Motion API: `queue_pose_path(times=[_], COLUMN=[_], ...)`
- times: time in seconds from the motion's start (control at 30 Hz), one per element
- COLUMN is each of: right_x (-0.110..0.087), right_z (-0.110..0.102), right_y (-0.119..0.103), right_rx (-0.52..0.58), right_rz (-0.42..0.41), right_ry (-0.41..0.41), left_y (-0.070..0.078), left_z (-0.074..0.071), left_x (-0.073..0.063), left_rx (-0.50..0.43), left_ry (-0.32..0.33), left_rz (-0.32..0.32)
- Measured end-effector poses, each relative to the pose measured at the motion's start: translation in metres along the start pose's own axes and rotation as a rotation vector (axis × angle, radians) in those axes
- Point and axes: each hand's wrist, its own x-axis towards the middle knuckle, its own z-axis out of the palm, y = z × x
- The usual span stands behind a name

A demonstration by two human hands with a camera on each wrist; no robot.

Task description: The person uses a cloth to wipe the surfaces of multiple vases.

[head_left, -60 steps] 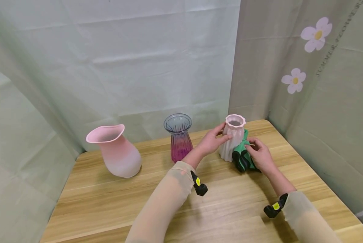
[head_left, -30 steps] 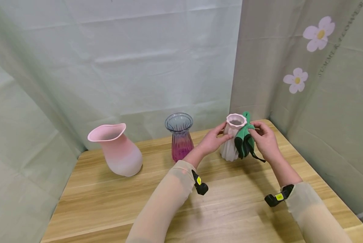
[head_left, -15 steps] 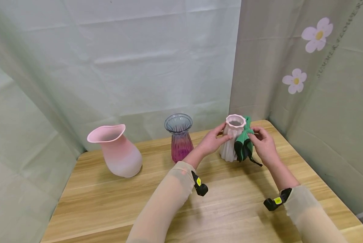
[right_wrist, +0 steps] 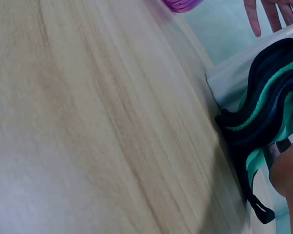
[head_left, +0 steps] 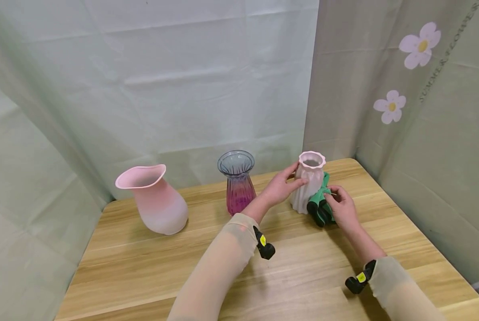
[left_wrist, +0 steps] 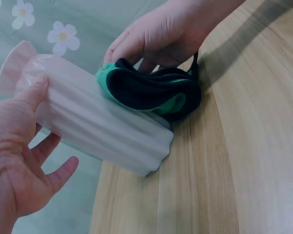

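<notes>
A pale pink ribbed vase [head_left: 313,176] with a scalloped rim stands at the table's back right. My left hand [head_left: 280,187] holds it near the neck; in the left wrist view the thumb lies across the vase [left_wrist: 97,117] and some fingers spread behind it. My right hand [head_left: 343,208] pinches a bunched green cloth [head_left: 320,206] with black edging against the vase's lower right side. From the right wrist, the folded cloth [right_wrist: 263,105] appears close to the table, a black loop trailing from it. The fingertips of my right hand are partly hidden by the cloth.
A clear vase [head_left: 239,191] shading from blue to magenta stands left of the left hand. Farther left is a pink-and-white vase [head_left: 163,207] with a flared mouth. Fabric curtains [head_left: 183,89] rise behind the wooden table [head_left: 143,276] and along its sides.
The right hand moved the cloth up beside the vase's rim about a second ago, and has since brought it down to the lower side. The left hand keeps its hold on the vase.
</notes>
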Motion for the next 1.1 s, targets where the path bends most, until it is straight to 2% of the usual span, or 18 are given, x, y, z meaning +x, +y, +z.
queue_pose_path(times=[0.27,0.57,0.83,1.1], right_x=[0.000,0.016,0.022,0.032], right_z=[0.000,-0.001,-0.003,-0.006], right_y=[0.000,0.019,-0.005,-0.034], right_rx=[0.034,0.021,0.059,0.011], right_rz=[-0.006,0.011,-0.034,-0.107], right_ry=[0.008,0.055,0.074,0.073], left_y=[0.001,0.003,0.003,0.002], left_z=[0.000,0.000,-0.001,-0.001], left_x=[-0.001,-0.002,-0.003,-0.001], left_rx=[0.007,0.001,0.003,0.010], left_ry=[0.002,0.006,0.007,0.006], left_rz=[0.002,-0.007,0.004,0.006])
